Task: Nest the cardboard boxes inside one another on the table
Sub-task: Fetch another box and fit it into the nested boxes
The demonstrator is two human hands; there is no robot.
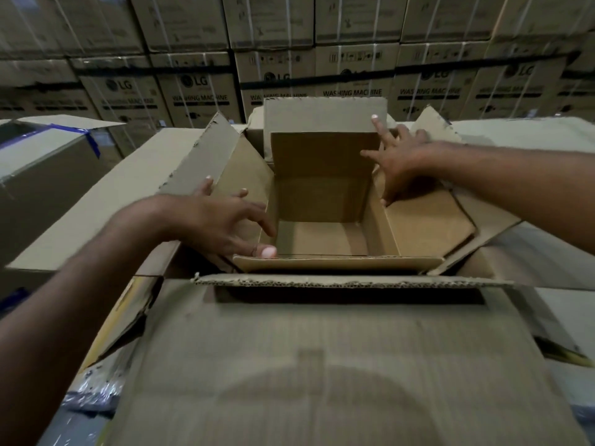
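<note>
- Inner box [322, 201] sits inside outer box [322, 365], at 12 o'clock, between the hands.
- Left hand [222, 223], fingers spread and gripping nothing, touches its 9 o'clock rim.
- Right hand [402, 165], splayed flat, presses its 3 o'clock flap; both equally near.

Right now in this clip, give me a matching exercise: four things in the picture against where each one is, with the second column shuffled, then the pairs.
Things:
1. left hand
2. right hand
3. washing machine cartons
4. blue-taped box

Places:
A. stacked along the back
B. fingers spread on the right flap of the inner box
C. far left of the view
D. at the near left corner of the inner box

Pairs: 1-D, 2-B, 3-A, 4-C
</note>
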